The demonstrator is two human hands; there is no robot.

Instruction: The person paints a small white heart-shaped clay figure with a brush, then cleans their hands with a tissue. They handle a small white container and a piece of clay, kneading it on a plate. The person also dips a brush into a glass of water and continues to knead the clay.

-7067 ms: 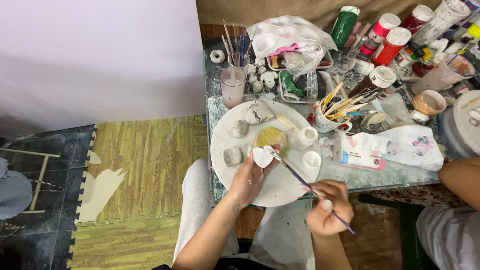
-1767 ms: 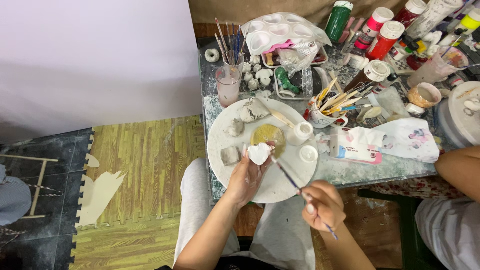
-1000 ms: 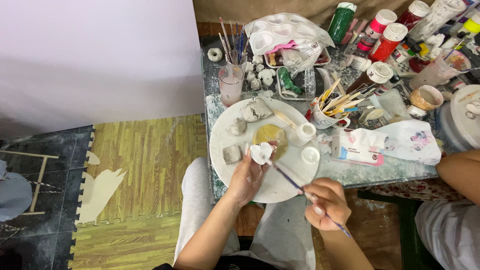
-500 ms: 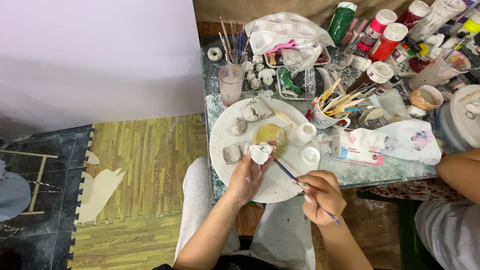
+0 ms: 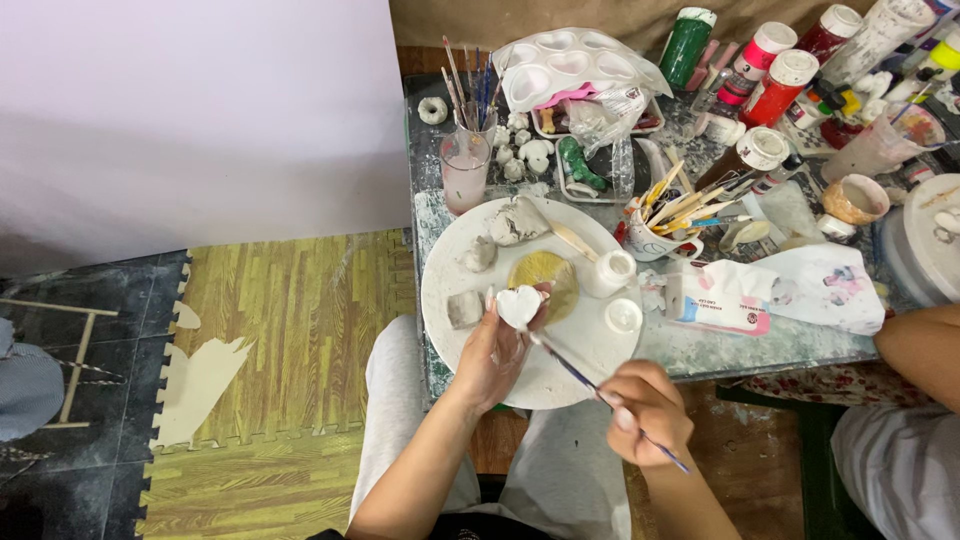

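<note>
My left hand (image 5: pixel 492 352) holds a small white heart-shaped clay piece (image 5: pixel 518 305) over a round white plate (image 5: pixel 470 262). My right hand (image 5: pixel 644 410) grips a thin blue-handled paintbrush (image 5: pixel 580 377), whose tip touches the heart's lower edge. On the plate lie grey clay lumps (image 5: pixel 466 308), a yellowish disc (image 5: pixel 552 278), a wooden tool and two small white pots (image 5: pixel 611 273).
The paint-stained table (image 5: pixel 720 345) holds a cup of brushes (image 5: pixel 466 170), a white palette (image 5: pixel 560 68), paint bottles (image 5: pixel 778 84), a mug of tools (image 5: pixel 665 230) and a stained cloth (image 5: pixel 820 285). Another person's arm (image 5: pixel 918 345) rests at the right. A foam floor mat (image 5: pixel 270 380) lies left.
The left hand has turned the heart piece slightly while holding it over the plate. The right hand has shifted the brush a little, its tip staying near the heart.
</note>
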